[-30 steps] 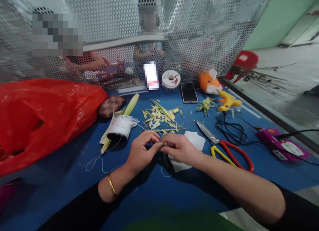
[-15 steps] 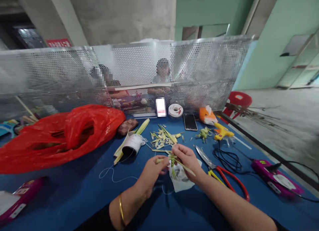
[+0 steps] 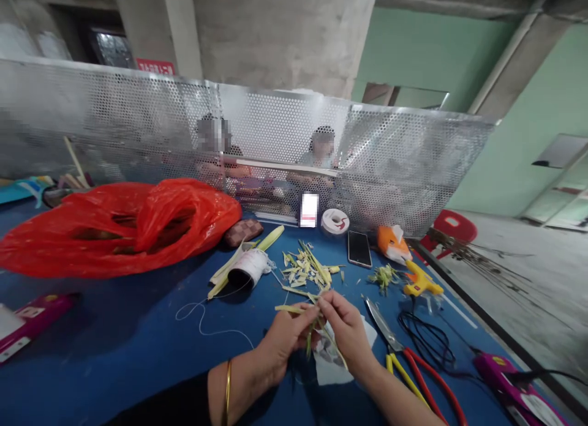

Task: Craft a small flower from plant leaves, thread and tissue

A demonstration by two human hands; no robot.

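Observation:
My left hand (image 3: 287, 337) and my right hand (image 3: 348, 331) meet over the blue table. Both are closed on a small bundle of pale green leaf strips (image 3: 309, 343), pinched between thumbs and fingertips. Strip ends stick out to the left and down past my right fingers; fingers hide where they join. A crumpled white tissue (image 3: 333, 372) lies beneath my right hand. Just beyond my fingers is a pile of cut leaf pieces (image 3: 307, 265). A spool of white thread (image 3: 253, 265) lies on its side to the left, its loose thread running towards my left wrist.
On the right lie red-handled scissors (image 3: 386, 329), a yellow glue gun (image 3: 420, 280), black cable (image 3: 425, 340) and a purple power strip (image 3: 509, 383). A phone (image 3: 359, 250) and a tape roll (image 3: 335, 222) are further back. A red plastic bag (image 3: 202, 224) stands left, before a perforated metal screen (image 3: 280, 123).
The view has tilted and swung slightly left. My hands stay together on the strips; the bundle has turned, and its green end is now more covered by my fingers.

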